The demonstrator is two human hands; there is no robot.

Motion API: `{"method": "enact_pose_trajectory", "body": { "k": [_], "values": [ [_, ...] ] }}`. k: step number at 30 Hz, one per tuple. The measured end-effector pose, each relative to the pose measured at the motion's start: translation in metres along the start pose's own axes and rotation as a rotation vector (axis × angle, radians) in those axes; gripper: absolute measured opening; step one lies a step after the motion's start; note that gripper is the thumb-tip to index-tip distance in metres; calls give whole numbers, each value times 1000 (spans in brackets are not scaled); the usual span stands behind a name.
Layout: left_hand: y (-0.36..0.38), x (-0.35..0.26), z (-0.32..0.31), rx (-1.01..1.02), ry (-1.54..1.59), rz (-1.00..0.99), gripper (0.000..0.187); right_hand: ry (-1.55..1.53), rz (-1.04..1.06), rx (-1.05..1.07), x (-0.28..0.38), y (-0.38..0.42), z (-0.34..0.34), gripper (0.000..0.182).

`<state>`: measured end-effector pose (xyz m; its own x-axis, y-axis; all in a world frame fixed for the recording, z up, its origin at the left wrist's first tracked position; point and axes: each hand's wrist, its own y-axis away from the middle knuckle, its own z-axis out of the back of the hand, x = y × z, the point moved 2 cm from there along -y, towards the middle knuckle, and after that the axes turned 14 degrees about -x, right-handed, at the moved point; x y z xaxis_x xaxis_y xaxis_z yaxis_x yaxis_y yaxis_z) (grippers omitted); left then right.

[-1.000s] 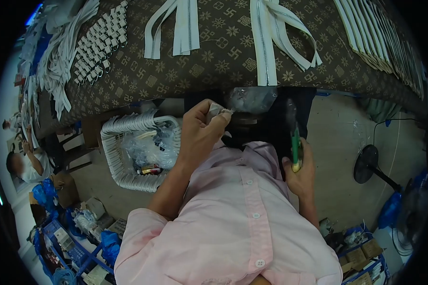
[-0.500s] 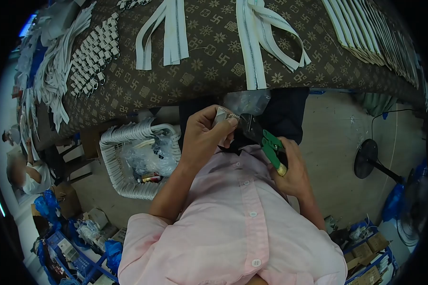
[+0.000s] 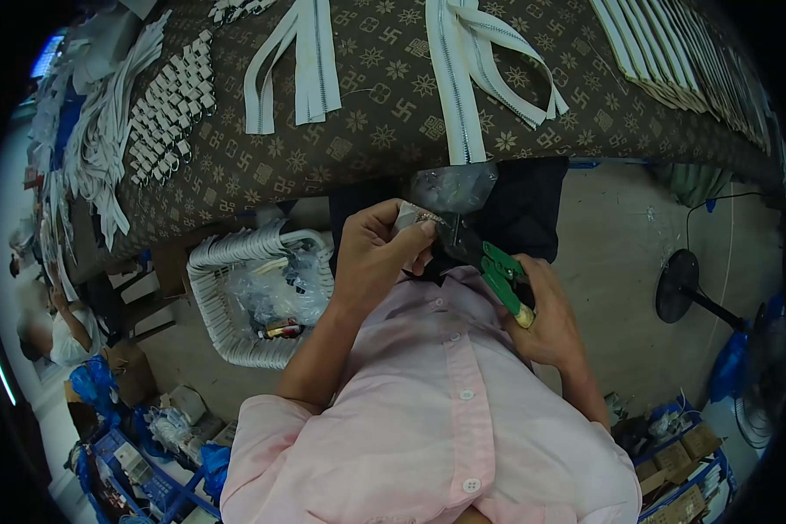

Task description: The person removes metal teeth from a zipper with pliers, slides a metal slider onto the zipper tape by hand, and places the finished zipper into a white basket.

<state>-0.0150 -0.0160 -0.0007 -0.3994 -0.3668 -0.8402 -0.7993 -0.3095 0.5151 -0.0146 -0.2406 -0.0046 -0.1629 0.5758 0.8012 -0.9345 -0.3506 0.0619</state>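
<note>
My left hand (image 3: 374, 253) pinches the end of a white zipper tape (image 3: 412, 216) in front of my chest, just below the table edge. My right hand (image 3: 546, 310) grips green-handled pliers (image 3: 489, 262), whose dark jaws reach up to the zipper end held in my left hand. A clear plastic bag (image 3: 454, 185) hangs at the table edge right above the two hands. I wear a pink buttoned shirt (image 3: 445, 410).
A brown patterned table (image 3: 384, 113) carries white zipper strips (image 3: 472, 61), a folded pair (image 3: 293, 61), rows of small metal sliders (image 3: 170, 105) and stacked tapes (image 3: 690, 61). A white basket (image 3: 236, 288) with bags stands on the floor at left. A fan (image 3: 681, 288) stands right. Another person (image 3: 57, 323) sits far left.
My right hand swung the pliers from upright beside my body up to the zipper end in my left hand. My left hand stayed nearly still.
</note>
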Motion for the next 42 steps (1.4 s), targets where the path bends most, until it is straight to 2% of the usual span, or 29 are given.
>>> {"method": "enact_pose_trajectory", "body": {
  "k": [6,9,16,18,22,24,25,27,28,30,31,33,36,37,40,42],
  "values": [
    [1,0,-1,18,-3,-25,8,25,-94,77,0,1,4,56],
    [1,2,0,10,-7,-21,8,35,-10,23,0,0,6,55],
    [4,3,-1,-11,-19,-37,8,-1,-56,71,-5,2,0,51],
    [4,3,-1,-19,-30,-50,8,-25,1,33,-5,2,-2,46],
    [5,3,-4,-24,-19,-66,9,-133,-44,12,-4,7,-11,40],
    [4,1,-5,-17,-11,-109,9,-144,-167,21,-1,5,-9,35],
    [3,0,-4,-18,-10,-113,9,-144,-163,21,-2,3,-9,35],
    [2,-1,-4,16,4,-104,10,-295,-327,140,-7,3,-11,37],
    [2,-1,-3,18,5,-106,10,-294,-325,138,-6,1,-9,37],
    [2,-3,-1,67,68,-91,11,-214,-472,73,-7,-2,-4,45],
    [1,-3,-1,63,69,-95,11,-214,-467,75,-10,-3,-4,45],
    [1,-3,-2,46,102,-77,12,105,103,-218,-10,-3,0,54],
    [1,-3,-3,48,154,-82,16,236,0,-211,-16,-2,1,58],
    [1,-3,-2,57,160,-117,16,238,29,-233,-16,-3,5,58],
    [-1,-5,7,30,175,-141,22,209,155,-374,-19,-17,29,59],
    [-2,-11,14,46,169,-173,23,101,59,-550,-18,-32,51,58]
  ]
}}
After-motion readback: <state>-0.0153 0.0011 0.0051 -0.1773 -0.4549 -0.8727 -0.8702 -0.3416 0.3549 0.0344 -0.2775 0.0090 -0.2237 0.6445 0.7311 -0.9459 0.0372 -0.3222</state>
